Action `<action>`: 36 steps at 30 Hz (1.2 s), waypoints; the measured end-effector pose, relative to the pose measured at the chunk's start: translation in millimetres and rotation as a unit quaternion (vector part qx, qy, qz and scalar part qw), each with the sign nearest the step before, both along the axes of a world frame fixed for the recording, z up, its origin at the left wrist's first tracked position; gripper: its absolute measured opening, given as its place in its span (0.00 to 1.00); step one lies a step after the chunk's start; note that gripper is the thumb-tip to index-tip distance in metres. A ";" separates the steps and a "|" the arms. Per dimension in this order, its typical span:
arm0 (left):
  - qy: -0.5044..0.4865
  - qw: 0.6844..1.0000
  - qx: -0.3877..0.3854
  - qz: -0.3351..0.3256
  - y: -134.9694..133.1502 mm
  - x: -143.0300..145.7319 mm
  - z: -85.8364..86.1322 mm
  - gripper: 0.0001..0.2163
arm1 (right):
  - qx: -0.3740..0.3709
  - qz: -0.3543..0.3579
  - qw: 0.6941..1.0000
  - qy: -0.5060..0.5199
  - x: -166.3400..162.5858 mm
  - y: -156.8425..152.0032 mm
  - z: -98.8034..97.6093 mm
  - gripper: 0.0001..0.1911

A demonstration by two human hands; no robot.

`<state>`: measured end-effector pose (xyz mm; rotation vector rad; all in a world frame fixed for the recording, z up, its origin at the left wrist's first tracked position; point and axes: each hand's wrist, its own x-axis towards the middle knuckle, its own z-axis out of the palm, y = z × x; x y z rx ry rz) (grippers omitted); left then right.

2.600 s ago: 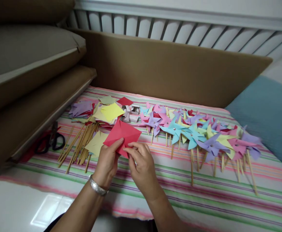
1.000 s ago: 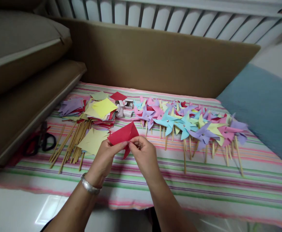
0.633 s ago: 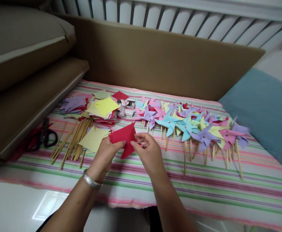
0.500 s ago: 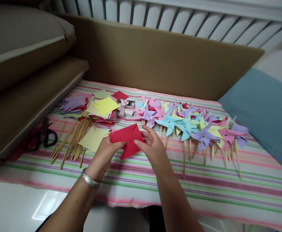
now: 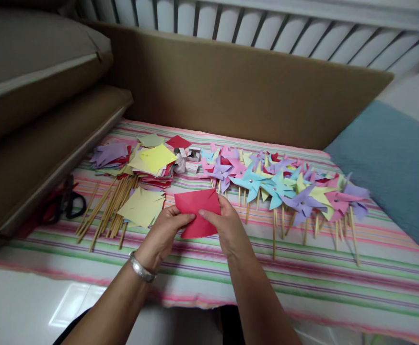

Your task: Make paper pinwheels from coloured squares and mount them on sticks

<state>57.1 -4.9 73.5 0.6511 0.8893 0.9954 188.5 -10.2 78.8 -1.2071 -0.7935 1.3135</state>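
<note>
Both hands hold a red paper square [image 5: 198,202] with cut corners, raised over the striped cloth. My left hand [image 5: 167,227] grips its left side, thumb on top and fingers beneath. On the right side, my right hand [image 5: 226,221] pinches it, the thumb lying across the paper and the fingers behind. Just left of the paper lies a pale yellow square stack [image 5: 142,207] with slits. Finished paper pinwheels [image 5: 250,180] on sticks lie in rows to the right of my hands.
Wooden sticks [image 5: 110,206] lie in a bundle at left, beside black-handled scissors [image 5: 64,206]. Coloured paper stacks [image 5: 157,160] and small open boxes [image 5: 192,155] sit behind. A brown board [image 5: 238,91] stands along the back. Large cushions [image 5: 51,115] border the left.
The red paper has shifted slightly right and turned to lie straighter. My right hand's fingers, spread apart before, have closed around the paper's right edge.
</note>
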 end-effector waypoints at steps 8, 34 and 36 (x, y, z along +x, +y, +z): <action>-0.016 1.000 -0.004 0.013 1.6 -3.9 -1.4 0.10 | 0.028 0.007 0.999 0.028 -8.0 -4.0 -3.3 0.23; 0.132 0.989 0.038 0.057 18.0 -37.5 14.6 0.06 | 0.267 0.074 0.849 -0.451 -10.8 -13.2 -7.9 0.06; 0.142 0.988 0.049 0.042 16.4 -35.1 14.5 0.05 | 0.247 0.062 0.864 -0.434 -11.9 -12.7 -7.7 0.05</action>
